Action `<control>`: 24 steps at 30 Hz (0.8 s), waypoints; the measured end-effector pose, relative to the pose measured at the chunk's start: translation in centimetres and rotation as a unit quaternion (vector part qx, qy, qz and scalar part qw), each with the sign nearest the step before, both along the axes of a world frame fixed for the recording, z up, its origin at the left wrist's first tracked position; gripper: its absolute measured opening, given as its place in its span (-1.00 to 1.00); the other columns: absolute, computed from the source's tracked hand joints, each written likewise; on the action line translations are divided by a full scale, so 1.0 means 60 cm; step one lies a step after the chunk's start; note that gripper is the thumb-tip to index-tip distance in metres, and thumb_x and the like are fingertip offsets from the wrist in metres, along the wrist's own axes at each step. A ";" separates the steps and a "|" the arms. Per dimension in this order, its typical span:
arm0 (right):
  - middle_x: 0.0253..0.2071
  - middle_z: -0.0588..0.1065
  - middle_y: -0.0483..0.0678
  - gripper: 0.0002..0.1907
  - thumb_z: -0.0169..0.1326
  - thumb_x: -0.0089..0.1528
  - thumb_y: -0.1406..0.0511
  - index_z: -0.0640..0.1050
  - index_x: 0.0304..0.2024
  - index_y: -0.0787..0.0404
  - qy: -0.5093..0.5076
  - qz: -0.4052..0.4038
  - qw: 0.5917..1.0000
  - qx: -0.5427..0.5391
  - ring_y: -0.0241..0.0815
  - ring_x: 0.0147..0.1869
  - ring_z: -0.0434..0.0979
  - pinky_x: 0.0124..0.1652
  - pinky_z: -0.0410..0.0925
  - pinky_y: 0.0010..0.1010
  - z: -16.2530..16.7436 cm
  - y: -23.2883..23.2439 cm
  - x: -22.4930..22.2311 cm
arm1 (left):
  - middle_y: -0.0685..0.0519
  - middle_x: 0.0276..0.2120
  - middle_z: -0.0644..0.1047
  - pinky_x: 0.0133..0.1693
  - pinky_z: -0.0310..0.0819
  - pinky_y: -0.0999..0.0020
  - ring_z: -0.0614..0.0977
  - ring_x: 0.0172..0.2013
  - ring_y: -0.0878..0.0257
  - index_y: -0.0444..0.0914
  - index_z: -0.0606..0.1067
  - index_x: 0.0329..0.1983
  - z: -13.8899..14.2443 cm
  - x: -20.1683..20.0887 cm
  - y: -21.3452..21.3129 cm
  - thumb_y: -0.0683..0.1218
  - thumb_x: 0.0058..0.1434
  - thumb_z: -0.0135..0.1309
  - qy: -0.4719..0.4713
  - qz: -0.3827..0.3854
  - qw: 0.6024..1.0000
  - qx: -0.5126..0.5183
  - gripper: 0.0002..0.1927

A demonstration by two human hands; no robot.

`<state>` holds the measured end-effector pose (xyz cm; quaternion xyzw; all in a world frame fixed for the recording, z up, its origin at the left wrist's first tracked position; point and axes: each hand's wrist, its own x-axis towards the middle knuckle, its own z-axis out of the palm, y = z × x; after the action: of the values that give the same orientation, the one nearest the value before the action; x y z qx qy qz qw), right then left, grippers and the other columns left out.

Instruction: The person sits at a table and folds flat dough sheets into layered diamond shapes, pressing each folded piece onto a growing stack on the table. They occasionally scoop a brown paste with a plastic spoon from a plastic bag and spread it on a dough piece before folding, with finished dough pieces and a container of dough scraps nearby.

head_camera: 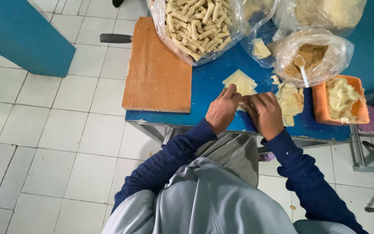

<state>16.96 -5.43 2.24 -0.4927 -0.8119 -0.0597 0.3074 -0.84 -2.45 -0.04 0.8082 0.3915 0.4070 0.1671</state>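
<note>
The left hand and right hand press curled fingers onto a pale dough sheet on the blue table. The sheet lies mostly beyond the fingertips. An orange tub of filling sits to the right.

The blue table carries a wooden board, plastic bags, dough sheets and an orange tray.

One head view only: you look steeply down from above your lap onto the table edge, fairly close, probably seated.
</note>
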 end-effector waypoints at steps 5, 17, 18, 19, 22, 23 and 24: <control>-0.19 0.55 -0.15 -0.88 0.25 0.23 0.31 0.65 -0.17 0.11 -0.053 0.001 0.998 0.039 -0.06 -0.03 0.45 -0.11 0.28 -0.20 0.005 -0.005 -0.002 | -0.13 -0.10 0.37 -0.13 0.48 0.03 0.53 -0.06 -0.16 -0.31 0.41 -0.16 0.000 0.000 -0.005 -0.28 0.18 0.04 -0.064 -0.002 0.998 -0.007 -0.84; 0.12 0.45 -0.16 -0.74 0.14 0.35 0.30 0.63 0.10 0.03 -0.136 -0.089 0.984 0.069 -0.08 0.17 0.39 0.05 0.27 -0.22 -0.008 -0.029 -0.018 | -0.15 -0.01 0.38 -0.07 0.50 0.11 0.53 0.00 -0.09 -0.37 0.45 0.00 0.009 -0.030 -0.050 -0.32 0.21 -0.04 -0.036 -0.023 0.999 0.016 -0.72; 0.16 0.44 -0.15 -0.70 0.12 0.37 0.30 0.62 0.16 0.01 -0.144 -0.097 0.983 0.066 -0.06 0.17 0.38 0.06 0.27 -0.21 -0.009 -0.029 -0.019 | -0.15 0.02 0.39 -0.04 0.49 0.12 0.52 0.01 -0.08 -0.39 0.46 0.01 0.007 -0.033 -0.053 -0.30 0.20 -0.02 -0.015 -0.026 0.999 0.040 -0.71; 0.19 0.42 -0.15 -0.64 0.11 0.33 0.32 0.60 0.19 -0.02 -0.154 -0.106 0.981 0.050 -0.04 0.18 0.37 0.05 0.27 -0.20 -0.010 -0.026 -0.019 | -0.15 0.06 0.39 -0.02 0.48 0.13 0.50 0.02 -0.06 -0.40 0.46 0.01 0.006 -0.034 -0.055 -0.28 0.20 -0.01 0.005 -0.030 0.998 0.063 -0.70; 0.26 0.38 -0.12 -0.49 0.08 0.26 0.35 0.54 0.27 -0.09 -0.174 -0.119 0.977 0.020 0.02 0.18 0.34 0.05 0.26 -0.15 -0.012 -0.002 -0.016 | -0.14 0.13 0.41 0.04 0.45 0.17 0.48 0.05 -0.01 -0.40 0.47 0.03 0.003 -0.035 -0.056 -0.25 0.22 0.01 0.038 -0.038 0.996 0.073 -0.70; 0.27 0.36 -0.11 -0.50 0.08 0.28 0.34 0.52 0.29 -0.09 -0.176 -0.113 0.978 0.025 0.04 0.18 0.33 0.05 0.25 -0.13 -0.012 0.011 -0.014 | -0.13 0.12 0.42 0.05 0.45 0.17 0.48 0.06 0.00 -0.39 0.48 0.03 0.003 -0.035 -0.057 -0.25 0.21 0.01 0.042 -0.043 0.996 0.064 -0.70; 0.29 0.35 -0.10 -0.50 0.07 0.30 0.33 0.50 0.30 -0.09 -0.178 -0.108 0.978 0.030 0.05 0.17 0.32 0.04 0.25 -0.11 -0.012 0.023 -0.012 | -0.12 0.11 0.44 0.05 0.44 0.17 0.48 0.07 0.00 -0.38 0.48 0.02 0.002 -0.037 -0.059 -0.26 0.20 0.01 0.047 -0.047 0.996 0.055 -0.69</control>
<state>16.24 -4.06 1.50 -0.5500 -0.7932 -0.2034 0.1644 -3.04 -5.96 0.10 0.8519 0.3373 0.3814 0.1227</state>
